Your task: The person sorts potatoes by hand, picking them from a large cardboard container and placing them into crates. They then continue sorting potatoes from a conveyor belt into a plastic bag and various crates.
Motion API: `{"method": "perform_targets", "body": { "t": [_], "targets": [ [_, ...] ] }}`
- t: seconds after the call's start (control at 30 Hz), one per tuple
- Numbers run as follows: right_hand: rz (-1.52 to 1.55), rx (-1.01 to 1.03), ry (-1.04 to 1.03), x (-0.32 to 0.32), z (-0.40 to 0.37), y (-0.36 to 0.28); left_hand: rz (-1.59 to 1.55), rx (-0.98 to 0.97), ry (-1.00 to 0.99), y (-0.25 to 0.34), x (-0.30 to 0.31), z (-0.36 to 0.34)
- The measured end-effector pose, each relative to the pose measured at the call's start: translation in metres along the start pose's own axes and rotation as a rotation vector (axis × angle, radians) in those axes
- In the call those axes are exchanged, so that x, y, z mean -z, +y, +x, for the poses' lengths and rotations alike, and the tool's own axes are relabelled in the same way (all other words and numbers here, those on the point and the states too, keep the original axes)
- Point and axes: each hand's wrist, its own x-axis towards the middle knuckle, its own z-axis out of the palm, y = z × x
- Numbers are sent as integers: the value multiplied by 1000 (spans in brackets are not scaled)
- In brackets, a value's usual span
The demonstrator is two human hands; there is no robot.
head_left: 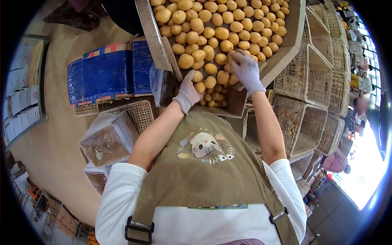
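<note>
Produce (221, 33), round and yellow-brown, perhaps fruit or potatoes, covers the bottom of a wide trough (277, 65) and crowds its narrow mouth. More of it lies in the box (236, 101) just below that mouth. The gloved left hand (188, 93) is at the left side of the mouth, its fingers partly open and touching the outermost pieces. The gloved right hand (246, 70) reaches in from the other side, fingers bent down among the pieces; their tips are hidden, so I cannot tell how far they are closed or whether they hold one. Blue-wrapped cartons (107, 73) lie to the left, and slatted plastic crates (304, 77) are stacked to the right.
</note>
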Motion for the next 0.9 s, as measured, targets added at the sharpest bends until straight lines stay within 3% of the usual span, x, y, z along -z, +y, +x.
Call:
{"method": "perform_targets", "body": {
  "t": [0.03, 0.1, 0.2, 0.3, 0.33, 0.43, 0.47, 0.5, 0.53, 0.57, 0.6, 0.63, 0.67, 0.73, 0.77, 0.83, 0.9],
  "targets": [
    [17, -6, 37, 10, 13, -7, -258, 165, 90, 2, -5, 1],
    [55, -20, 113, 20, 39, -35, -241, 137, 73, -1, -5, 1],
    [-291, -182, -79, -10, 86, -45, -294, 198, 100, 6, -13, -2],
    [-196, -213, -171, 4, 93, -47, -242, 196, 13, 10, -8, -6],
    [-124, -163, -89, 3, 89, -43, -236, 189, 28, 10, -9, -8],
    [446, -33, 265, 7, 50, -32, -228, 187, -20, 11, -4, -11],
    [828, -121, 217, 17, 27, -27, -187, 184, -29, 16, -11, -16],
    [1205, -213, 180, 28, 0, -18, 468, -300, -287, -9, 19, 0],
    [1357, -225, 308, 34, -27, -6, -229, 233, -195, 11, 3, -6],
    [1497, -230, 460, 35, -55, 13, -16, 73, -287, 1, 18, 4],
    [1733, -239, 539, 29, -87, 48, -106, 113, -237, 4, 7, 0],
    [1813, -385, 660, 41, -123, 70, -352, 220, -217, 6, 14, 5],
    [1765, -462, 902, 46, -159, 102, -167, 127, -206, 1, 21, 11],
    [1728, -530, 1330, 59, -253, 166, -356, 254, 119, 12, -11, -1],
    [1746, -518, 1509, 68, -300, 190, -354, 255, 76, 13, -5, 3],
    [1756, -589, 2112, 77, -359, 208, -388, 291, 145, 18, -15, -1],
    [1656, -704, 2013, 77, -361, 203, -360, 286, 74, 16, -18, -1]
  ]
}}
